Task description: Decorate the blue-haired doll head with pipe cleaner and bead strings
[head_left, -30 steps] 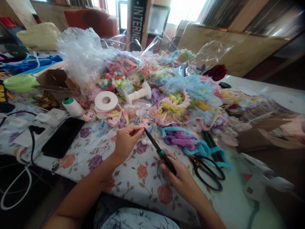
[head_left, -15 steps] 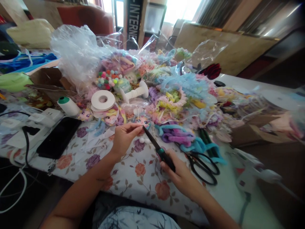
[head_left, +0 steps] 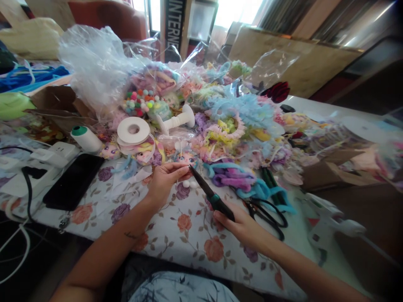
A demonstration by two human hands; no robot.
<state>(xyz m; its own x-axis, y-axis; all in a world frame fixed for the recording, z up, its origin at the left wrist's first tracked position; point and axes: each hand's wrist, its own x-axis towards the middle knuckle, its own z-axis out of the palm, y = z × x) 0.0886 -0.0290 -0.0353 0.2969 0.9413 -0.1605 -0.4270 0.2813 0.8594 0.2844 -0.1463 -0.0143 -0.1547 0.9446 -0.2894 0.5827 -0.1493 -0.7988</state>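
In the head view, the right hand [head_left: 236, 220] is wrapped around the dark handle of a long pointed tool [head_left: 205, 187], which is held above a flower-patterned surface [head_left: 166, 239]. The tool's long axis runs aslant: the handle end lies near the person and to the right, and the narrow tip points away and to the left. A teal band rings the handle where the dark shaft begins.

The tip meets the left hand [head_left: 165, 178] at its fingertips, where thumb and fingers are pinched together; whether they grip something small I cannot tell. Just beyond is a doll-face piece [head_left: 185, 158]. Black-handled scissors [head_left: 273, 220] lie right of the right hand, near purple-and-blue fuzzy strips [head_left: 229, 176].
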